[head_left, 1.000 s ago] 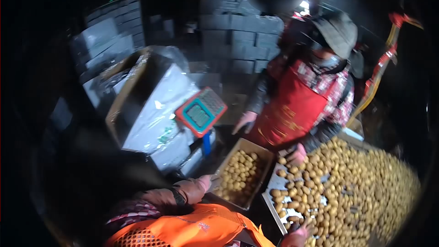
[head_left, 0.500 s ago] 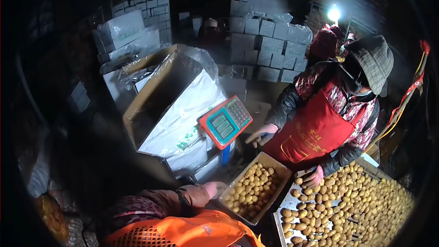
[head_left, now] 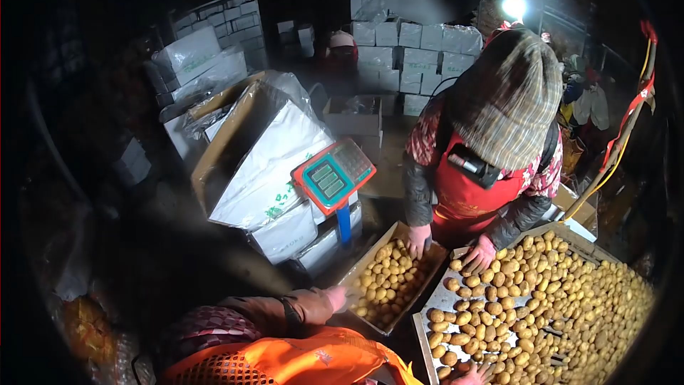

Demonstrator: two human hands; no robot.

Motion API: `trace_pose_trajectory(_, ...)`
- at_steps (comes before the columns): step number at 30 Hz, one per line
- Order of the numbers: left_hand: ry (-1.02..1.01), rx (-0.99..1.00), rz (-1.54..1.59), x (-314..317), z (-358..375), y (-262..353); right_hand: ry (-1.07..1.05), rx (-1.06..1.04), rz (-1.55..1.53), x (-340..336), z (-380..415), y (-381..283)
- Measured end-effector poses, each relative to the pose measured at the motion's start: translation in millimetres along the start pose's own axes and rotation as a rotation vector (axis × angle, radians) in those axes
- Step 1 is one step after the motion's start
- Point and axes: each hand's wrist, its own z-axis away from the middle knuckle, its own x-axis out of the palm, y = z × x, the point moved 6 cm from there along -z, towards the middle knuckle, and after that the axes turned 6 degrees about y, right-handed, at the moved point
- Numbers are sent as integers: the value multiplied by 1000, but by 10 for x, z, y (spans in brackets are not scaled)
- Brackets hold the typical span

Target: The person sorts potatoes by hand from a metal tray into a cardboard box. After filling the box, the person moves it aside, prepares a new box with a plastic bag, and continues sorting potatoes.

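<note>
My left hand (head_left: 335, 298), at the end of a brown sleeve, is at the left rim of a cardboard box (head_left: 429, 269), its fingers partly hidden and seeming to grip the edge. Potatoes (head_left: 385, 278) cover the bottom of this box. At the lower frame edge my right hand (head_left: 472, 373) lies with fingers spread among potatoes (head_left: 527, 314) on a sorting table (head_left: 422, 349). Opposite me stands a co-worker in a red apron (head_left: 459, 185). One of that person's hands (head_left: 419, 239) reaches into the box; the other (head_left: 482, 254) rests on the table potatoes.
A scale display (head_left: 329, 177) on a blue post (head_left: 344, 222) stands behind the box. Large plastic-lined cartons (head_left: 271, 164) are at the left, with stacked white boxes (head_left: 420, 57) farther back. A pole with red tape and yellow cable (head_left: 616, 150) rises at the right.
The co-worker has leaned forward, and one hand has moved from beside the scale into the box. My right hand has come into view at the bottom. My left hand stays at the box rim.
</note>
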Motion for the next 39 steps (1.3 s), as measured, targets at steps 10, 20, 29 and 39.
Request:
trace_pose_trajectory(10,108,-26,162,106,215,237,52,162,46,-5,-798,862)
trace_pose_trajectory(20,36,-294,223,209,464,507,-28,175,42,168,-1211,1246)
trace_pose_trajectory(29,-1,-561,219,214,664,533,-94,144,51,233,-1458,1412)
trace_pose_trajectory(39,102,-421,255,183,792,1001,-139,138,45,91,-1404,1312)
